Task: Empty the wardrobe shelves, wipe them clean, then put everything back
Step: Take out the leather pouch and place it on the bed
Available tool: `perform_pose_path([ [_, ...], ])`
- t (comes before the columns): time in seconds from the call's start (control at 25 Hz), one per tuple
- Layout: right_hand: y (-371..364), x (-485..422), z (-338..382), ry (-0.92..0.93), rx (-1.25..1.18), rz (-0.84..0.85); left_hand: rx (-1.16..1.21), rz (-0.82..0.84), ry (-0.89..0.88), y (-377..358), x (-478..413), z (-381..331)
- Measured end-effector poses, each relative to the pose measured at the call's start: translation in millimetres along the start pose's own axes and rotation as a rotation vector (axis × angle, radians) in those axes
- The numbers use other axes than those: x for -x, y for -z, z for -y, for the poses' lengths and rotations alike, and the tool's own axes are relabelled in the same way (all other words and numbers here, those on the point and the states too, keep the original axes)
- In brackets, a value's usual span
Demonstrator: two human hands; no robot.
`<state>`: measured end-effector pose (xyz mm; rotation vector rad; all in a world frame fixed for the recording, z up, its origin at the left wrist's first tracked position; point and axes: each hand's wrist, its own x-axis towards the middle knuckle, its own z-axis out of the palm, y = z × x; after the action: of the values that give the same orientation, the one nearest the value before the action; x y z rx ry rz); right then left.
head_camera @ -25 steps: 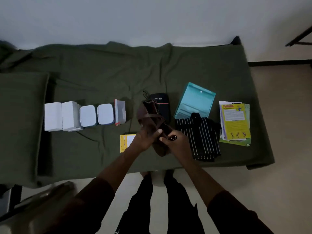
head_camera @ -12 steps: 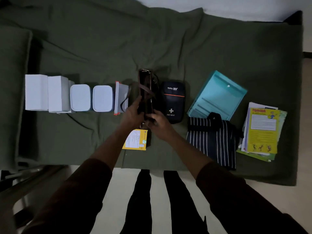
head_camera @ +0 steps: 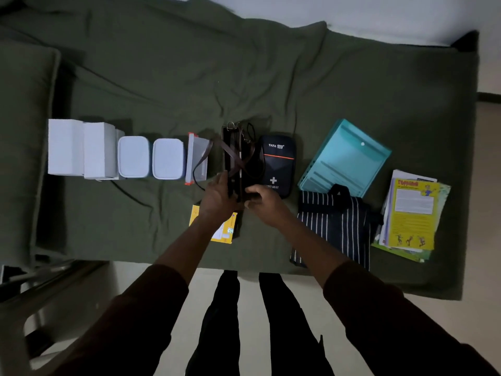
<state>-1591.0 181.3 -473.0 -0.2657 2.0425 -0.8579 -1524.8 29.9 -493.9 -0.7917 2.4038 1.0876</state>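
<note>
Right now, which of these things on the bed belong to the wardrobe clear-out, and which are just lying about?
Part of the job:
- brown strap bag, held by left hand and right hand
- first aid kit
- white boxes
- teal folder
- striped bag
- booklets

Just lying about:
- green bedsheet
- pillow

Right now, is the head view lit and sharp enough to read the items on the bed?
Head view: dim overall, edges bowed by the wide angle. The first aid kit label reads clearly. The hands and brown bag merge in shadow. The yellow leaflet text is too small.
</note>
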Motion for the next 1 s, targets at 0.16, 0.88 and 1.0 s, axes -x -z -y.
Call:
perform_pose_path([
  [0.16, 30, 35, 24, 0.029, 0.006, -0.058, 0.027, -0.061, -0.069, 25, 37, -26],
  [0.88, -74, 186, 164, 0.522, 0.214, 0.451, 0.523, -0.818, 0.479, 67, 380, 21],
  [1.0, -148, 251, 183, 0.646, 0.305, 0.626, 0.639, -1.013, 0.584, 45, 463, 58],
])
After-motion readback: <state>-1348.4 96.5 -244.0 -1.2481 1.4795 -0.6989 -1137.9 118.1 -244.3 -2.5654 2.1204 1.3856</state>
